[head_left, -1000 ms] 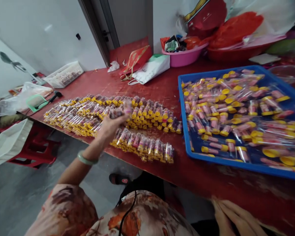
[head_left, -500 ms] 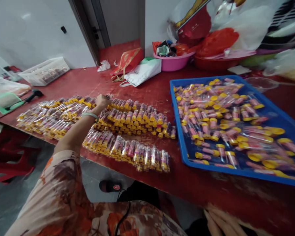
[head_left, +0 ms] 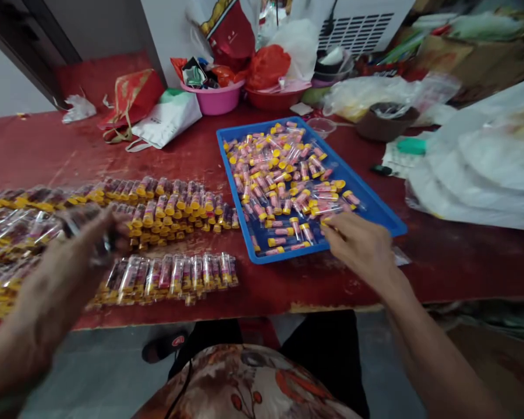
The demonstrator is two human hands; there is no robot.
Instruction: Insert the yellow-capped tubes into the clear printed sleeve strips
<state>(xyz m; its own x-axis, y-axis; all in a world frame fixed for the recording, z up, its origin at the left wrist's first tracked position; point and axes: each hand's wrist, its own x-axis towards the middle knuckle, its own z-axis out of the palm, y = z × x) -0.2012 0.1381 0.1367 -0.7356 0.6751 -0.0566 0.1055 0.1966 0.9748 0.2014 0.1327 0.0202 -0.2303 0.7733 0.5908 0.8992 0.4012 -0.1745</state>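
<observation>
Left hand (head_left: pixel 76 256) curled around what look like a few clear tubes (head_left: pixel 77 220), blurred, above the stacked yellow-capped tubes (head_left: pixel 187 201) on the left of the table (head_left: pixel 340 285). Right hand (head_left: pixel 362 247) bunched at the blue tray (head_left: pixel 288 254)'s near edge, by the loose pink-filled tubes (head_left: pixel 262 192); can't tell if it's pinching one. I'd carry the left wrist high: front row (head_left: pixel 179 273) sits near the table's near edge, easily knocked. Light squeeze, caps aligned.

A dark-framed grey door (head_left: pixel 91 26) interrupts the plain white wall (head_left: pixel 0 96) behind a long, scuffed red table (head_left: pixel 463 262); smooth grey floor (head_left: pixel 82 372) shows below its front edge in dull, even light.
</observation>
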